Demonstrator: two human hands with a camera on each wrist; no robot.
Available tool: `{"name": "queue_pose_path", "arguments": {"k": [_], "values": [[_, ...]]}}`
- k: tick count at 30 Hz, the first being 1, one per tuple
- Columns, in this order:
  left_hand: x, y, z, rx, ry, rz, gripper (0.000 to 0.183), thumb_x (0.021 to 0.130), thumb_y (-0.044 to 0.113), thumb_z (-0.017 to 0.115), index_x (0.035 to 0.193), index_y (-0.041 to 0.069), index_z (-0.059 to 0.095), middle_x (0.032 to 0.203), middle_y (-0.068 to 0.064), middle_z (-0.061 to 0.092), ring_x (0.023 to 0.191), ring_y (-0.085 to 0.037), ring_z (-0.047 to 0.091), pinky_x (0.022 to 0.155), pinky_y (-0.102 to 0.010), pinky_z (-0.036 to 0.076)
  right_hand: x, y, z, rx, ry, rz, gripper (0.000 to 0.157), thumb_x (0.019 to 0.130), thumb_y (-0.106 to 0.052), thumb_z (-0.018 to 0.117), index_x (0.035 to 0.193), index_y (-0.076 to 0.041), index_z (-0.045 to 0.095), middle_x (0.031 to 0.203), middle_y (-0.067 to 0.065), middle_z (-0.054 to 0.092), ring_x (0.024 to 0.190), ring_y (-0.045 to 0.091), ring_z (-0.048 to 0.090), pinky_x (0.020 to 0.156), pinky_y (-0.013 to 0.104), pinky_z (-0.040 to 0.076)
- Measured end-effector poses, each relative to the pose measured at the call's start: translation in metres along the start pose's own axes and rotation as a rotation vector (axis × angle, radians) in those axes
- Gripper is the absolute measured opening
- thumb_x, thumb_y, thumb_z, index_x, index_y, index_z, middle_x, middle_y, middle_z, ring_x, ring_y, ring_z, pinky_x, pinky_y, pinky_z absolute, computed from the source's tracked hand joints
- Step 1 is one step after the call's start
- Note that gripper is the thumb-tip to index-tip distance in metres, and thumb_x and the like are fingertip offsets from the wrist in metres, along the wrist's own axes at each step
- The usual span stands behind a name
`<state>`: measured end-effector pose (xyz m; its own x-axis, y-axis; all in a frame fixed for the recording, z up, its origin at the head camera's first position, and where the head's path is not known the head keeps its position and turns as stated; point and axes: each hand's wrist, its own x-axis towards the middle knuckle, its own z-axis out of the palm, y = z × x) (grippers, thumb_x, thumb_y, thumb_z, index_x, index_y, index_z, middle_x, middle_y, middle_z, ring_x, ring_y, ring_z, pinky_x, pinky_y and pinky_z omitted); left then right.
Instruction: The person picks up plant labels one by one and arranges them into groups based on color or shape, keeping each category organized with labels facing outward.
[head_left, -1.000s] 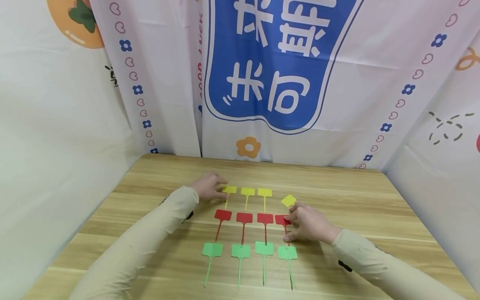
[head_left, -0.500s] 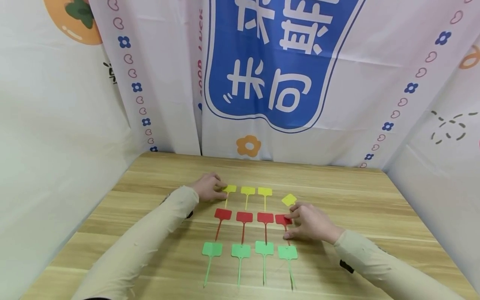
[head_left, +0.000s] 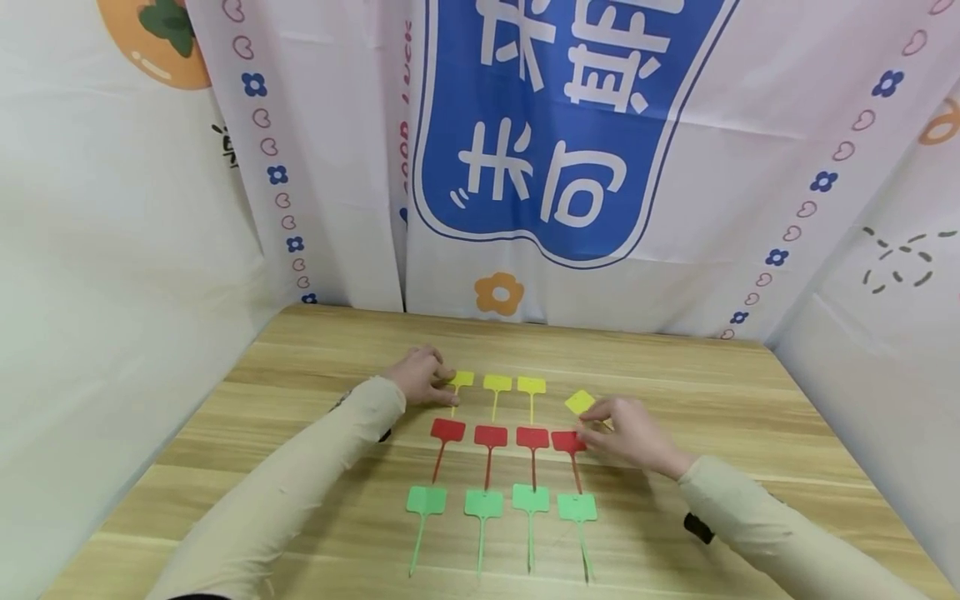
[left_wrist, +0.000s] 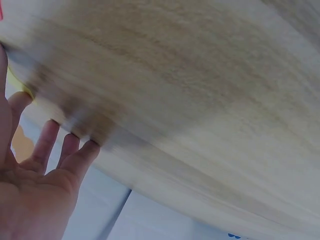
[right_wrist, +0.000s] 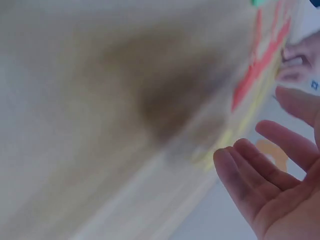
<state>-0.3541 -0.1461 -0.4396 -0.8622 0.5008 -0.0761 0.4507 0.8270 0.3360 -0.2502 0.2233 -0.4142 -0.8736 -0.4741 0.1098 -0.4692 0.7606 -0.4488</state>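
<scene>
Yellow, red and green T-shaped plastic plant tags lie in three rows on the table. My left hand (head_left: 422, 377) rests at the leftmost yellow tag (head_left: 463, 379), its fingertips at the head's left edge and thumb near the stem. In the left wrist view the fingers (left_wrist: 75, 155) are loosely bent. My right hand (head_left: 633, 432) hovers by the tilted yellow tag (head_left: 580, 402), whose stem it mostly hides, and over the right edge of the rightmost red tag (head_left: 567, 441). The right wrist view shows its fingers (right_wrist: 240, 185) extended and apart, with nothing visible between them.
Green tags (head_left: 426, 500) form the nearest row. Two more yellow tags stand upright in line, one of them a middle yellow tag (head_left: 497, 383). A printed curtain (head_left: 337, 208) rises behind the wooden table (head_left: 345, 517), and white cloth (head_left: 112, 292) closes its left side.
My right hand has lifted and shifted slightly right, its thumb leaving the rightmost red tag's stem, which now shows. The left hand stays at the leftmost yellow tag. The tags keep their layout.
</scene>
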Motion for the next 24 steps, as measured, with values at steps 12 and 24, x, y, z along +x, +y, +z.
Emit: {"name": "queue_pose_path", "arguments": {"k": [12, 24], "values": [[0.002, 0.006, -0.003, 0.01, 0.008, -0.032, 0.066, 0.077, 0.049, 0.081, 0.127, 0.01, 0.065, 0.125, -0.014, 0.052, 0.112, -0.034, 0.045, 0.095, -0.044, 0.041, 0.005, 0.031, -0.047, 0.045, 0.009, 0.166, 0.013, 0.087, -0.014, 0.075, 0.09, -0.001, 0.077, 0.079, 0.002, 0.069, 0.069, 0.015, 0.061, 0.06, 0.035, 0.051], [-0.001, 0.003, -0.001, 0.007, 0.014, 0.002, 0.066, 0.079, 0.048, 0.079, 0.128, 0.008, 0.064, 0.123, -0.015, 0.052, 0.113, -0.035, 0.045, 0.096, -0.046, 0.039, -0.009, 0.037, -0.034, 0.118, -0.171, 0.323, 0.017, 0.083, -0.016, 0.08, 0.074, -0.006, 0.069, 0.067, 0.005, 0.063, 0.058, 0.02, 0.06, 0.052, 0.032, 0.049]]}}
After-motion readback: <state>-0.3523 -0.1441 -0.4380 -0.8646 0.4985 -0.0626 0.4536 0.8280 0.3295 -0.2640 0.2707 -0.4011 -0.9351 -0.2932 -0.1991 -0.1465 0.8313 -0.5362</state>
